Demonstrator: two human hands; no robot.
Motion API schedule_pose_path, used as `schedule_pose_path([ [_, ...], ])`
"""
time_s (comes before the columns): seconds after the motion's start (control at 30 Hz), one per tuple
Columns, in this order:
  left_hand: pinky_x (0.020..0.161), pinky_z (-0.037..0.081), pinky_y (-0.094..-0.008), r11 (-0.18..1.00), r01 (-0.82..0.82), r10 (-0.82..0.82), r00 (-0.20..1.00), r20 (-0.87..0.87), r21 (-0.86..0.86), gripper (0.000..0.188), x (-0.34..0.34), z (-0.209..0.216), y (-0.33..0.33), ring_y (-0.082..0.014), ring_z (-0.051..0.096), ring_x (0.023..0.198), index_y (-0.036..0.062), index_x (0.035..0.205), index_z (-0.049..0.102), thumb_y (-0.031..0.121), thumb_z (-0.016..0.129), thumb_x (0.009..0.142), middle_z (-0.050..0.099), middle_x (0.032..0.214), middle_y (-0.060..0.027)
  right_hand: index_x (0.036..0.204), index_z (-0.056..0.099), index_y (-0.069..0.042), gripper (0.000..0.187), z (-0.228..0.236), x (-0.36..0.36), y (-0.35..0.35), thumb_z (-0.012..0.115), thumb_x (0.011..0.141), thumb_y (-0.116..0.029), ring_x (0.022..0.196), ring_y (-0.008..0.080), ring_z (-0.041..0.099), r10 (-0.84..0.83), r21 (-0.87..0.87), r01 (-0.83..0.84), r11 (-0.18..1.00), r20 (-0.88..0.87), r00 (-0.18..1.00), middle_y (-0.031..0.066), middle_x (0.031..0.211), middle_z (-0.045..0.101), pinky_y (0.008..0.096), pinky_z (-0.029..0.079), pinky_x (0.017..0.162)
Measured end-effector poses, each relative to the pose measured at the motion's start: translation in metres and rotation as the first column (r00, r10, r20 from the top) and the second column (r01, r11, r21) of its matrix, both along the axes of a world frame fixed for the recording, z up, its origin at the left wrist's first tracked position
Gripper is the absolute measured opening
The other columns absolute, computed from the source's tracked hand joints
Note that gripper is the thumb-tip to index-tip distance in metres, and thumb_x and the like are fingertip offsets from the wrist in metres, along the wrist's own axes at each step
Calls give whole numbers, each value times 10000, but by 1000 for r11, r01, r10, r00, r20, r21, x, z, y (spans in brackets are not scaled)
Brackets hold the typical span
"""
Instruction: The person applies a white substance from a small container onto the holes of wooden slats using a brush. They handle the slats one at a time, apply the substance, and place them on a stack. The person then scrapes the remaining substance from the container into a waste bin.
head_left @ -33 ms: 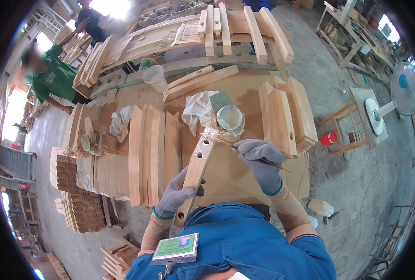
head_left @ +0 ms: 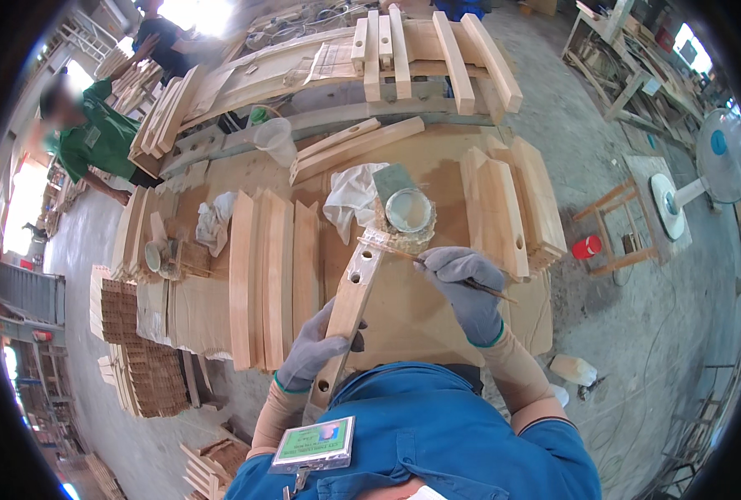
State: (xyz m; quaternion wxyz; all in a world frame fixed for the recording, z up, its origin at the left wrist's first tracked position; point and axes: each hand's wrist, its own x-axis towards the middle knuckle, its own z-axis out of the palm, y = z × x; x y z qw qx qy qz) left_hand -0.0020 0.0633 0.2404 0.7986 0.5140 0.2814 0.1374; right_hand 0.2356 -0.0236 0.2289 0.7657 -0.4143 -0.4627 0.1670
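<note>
1. Concrete floor [head_left: 628, 342] surrounds a cardboard-covered desk [head_left: 424, 329] in a cluttered woodworking shop, where a co-worker in green [head_left: 99, 146] stands at far left.
2. Almost nothing has shifted since the instant before: the slim stick [head_left: 397, 252] stays at the far end of a wooden bar [head_left: 349, 308], suggesting steady, careful work there.
3. Grey-gloved hands share the load. The left hand [head_left: 310, 354] closes around the bar's lower half, slanting it up from the lap side over the desk; the right hand [head_left: 462, 287] pinches the stick, its tip seemingly touching the bar.
4. Pale and squared, the bar is pierced by round holes [head_left: 354, 277]; its far end looks whitish and blotchy.
5. Just beyond sits a crusted round pot [head_left: 409, 210] with milky contents, beside a crumpled white cloth [head_left: 352, 196]. Smooth, straight timbers [head_left: 262, 283] lie at left, more stacked lengths [head_left: 520, 208] at right.
</note>
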Motion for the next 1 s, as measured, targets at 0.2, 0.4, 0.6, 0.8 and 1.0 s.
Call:
schedule_pose_path([
  [0.2, 766, 493, -302, 1000, -27, 27, 1000, 7, -14, 830, -2, -10, 1, -166, 604, 835, -23, 1379, 377, 302, 728, 700, 587, 997, -87, 759, 530, -14, 210, -6, 5, 9, 660, 751, 151, 879, 210, 650, -61, -46, 58, 997, -49, 997, 149, 921, 665, 345, 537, 827],
  [0.4, 778, 493, -302, 999, -43, 42, 998, 41, 22, 808, -9, 0, 2, -150, 586, 858, -4, 1412, 350, 270, 718, 747, 569, 1043, -90, 805, 545, -36, 181, -8, 31, 18, 633, 783, 121, 887, 179, 624, -58, -191, 3, 982, -281, 958, 132, 930, 654, 316, 525, 808],
  [0.6, 766, 492, -278, 992, -115, 118, 991, -68, 56, 717, -11, -1, 5, -130, 562, 856, 14, 1411, 362, 150, 668, 777, 553, 1058, -79, 844, 565, -20, 82, -29, 63, 33, 633, 848, 27, 793, 135, 626, -140, -368, 9, 930, -330, 934, 92, 873, 648, 272, 535, 727],
  [0.8, 711, 539, -326, 973, -226, 231, 962, -143, 52, 550, -10, -27, 4, -187, 630, 810, -16, 1217, 492, 266, 676, 782, 622, 993, -107, 898, 600, 7, 48, -79, 87, 47, 632, 867, -11, 733, 100, 610, -86, -381, -46, 924, -323, 943, 51, 810, 634, 235, 522, 681],
  [1.0, 705, 541, -339, 972, -233, 237, 950, -203, 44, 607, -5, -42, 16, -193, 632, 794, -23, 1243, 463, 289, 692, 774, 613, 1010, -123, 864, 603, -16, 49, -95, 87, 54, 650, 852, -21, 711, 76, 585, -51, -477, -87, 875, -269, 962, 25, 791, 627, 219, 485, 633],
])
